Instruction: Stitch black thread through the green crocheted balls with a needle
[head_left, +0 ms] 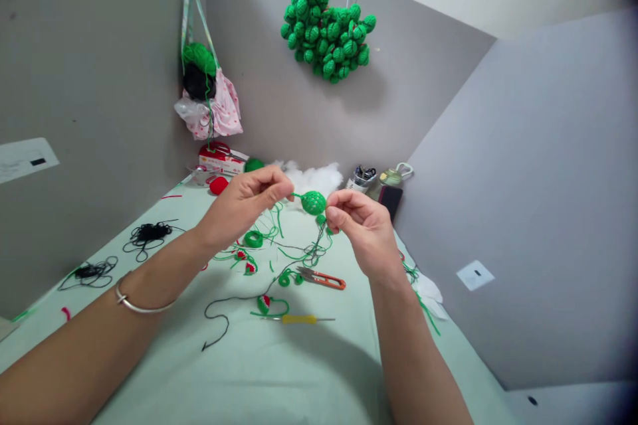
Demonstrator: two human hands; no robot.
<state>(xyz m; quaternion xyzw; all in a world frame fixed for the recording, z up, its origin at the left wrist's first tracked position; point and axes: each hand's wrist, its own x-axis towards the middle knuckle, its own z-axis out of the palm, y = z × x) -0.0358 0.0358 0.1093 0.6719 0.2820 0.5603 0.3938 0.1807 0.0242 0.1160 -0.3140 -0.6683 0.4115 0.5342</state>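
A small green crocheted piece (314, 202) is stretched between my hands above the table. My left hand (256, 194), with a silver bangle on the wrist, pinches the green yarn tail at its left end. On the other side, my right hand (359, 220) pinches the right edge of the piece between thumb and fingers. Below them lie orange-handled thread snips (326, 279), a yellow-handled crochet hook (299, 319) and a small red and green crocheted piece (264, 305). A dark thread (239, 299) trails across the cloth.
White stuffing (314, 178) sits at the back, beside a cup of small tools (362, 176) and a phone (391, 199). Black yarn tangles (151, 234) lie at left. Green crocheted pieces (329, 33) hang on the wall, as does a yarn bag (224, 103).
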